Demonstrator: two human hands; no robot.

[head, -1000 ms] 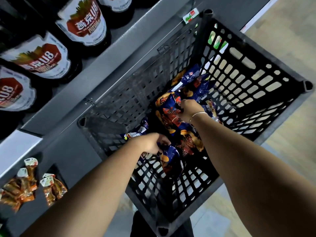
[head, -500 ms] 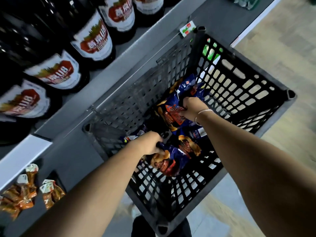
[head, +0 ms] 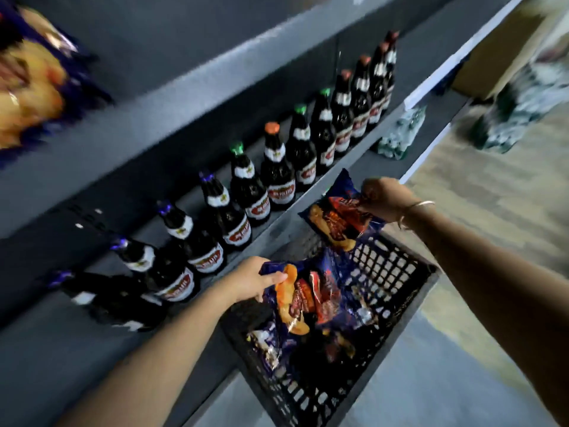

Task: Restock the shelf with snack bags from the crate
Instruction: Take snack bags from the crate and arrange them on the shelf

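Where both hands were down among the bags a second ago, left hand (head: 251,282) now grips one snack bag (head: 303,298) above the crate (head: 397,306), right hand (head: 385,197) pinches another (head: 335,220) higher — both lifted, shelf (head: 172,97) next.

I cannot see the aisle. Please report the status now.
Left hand grips a snack bag above the crate. Right hand pinches another bag. Nothing shelved yet. Bottles fill the nearest shelf.
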